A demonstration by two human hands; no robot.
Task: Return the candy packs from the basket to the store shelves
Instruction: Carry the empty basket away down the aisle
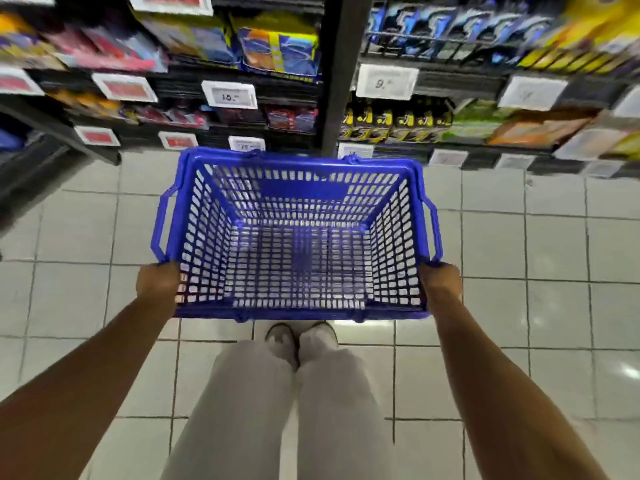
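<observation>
Gripping basket [298, 308] near corners | left hand [157, 280] curled on rim | right hand [441, 282] curled on rim

A single wide-angle camera sat on the person's head and looked forward and steeply down. The basket [298, 233] filled the centre at close range, with the shelves [242, 98] across the top and the tiled floor [519, 306] below.

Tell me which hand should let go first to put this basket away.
Neither is clearly better placed. The left hand and right hand grip the basket at matching near corners. The basket looks empty, so no packs are left to shelve. Either could let go; the shelves lie straight ahead.
</observation>
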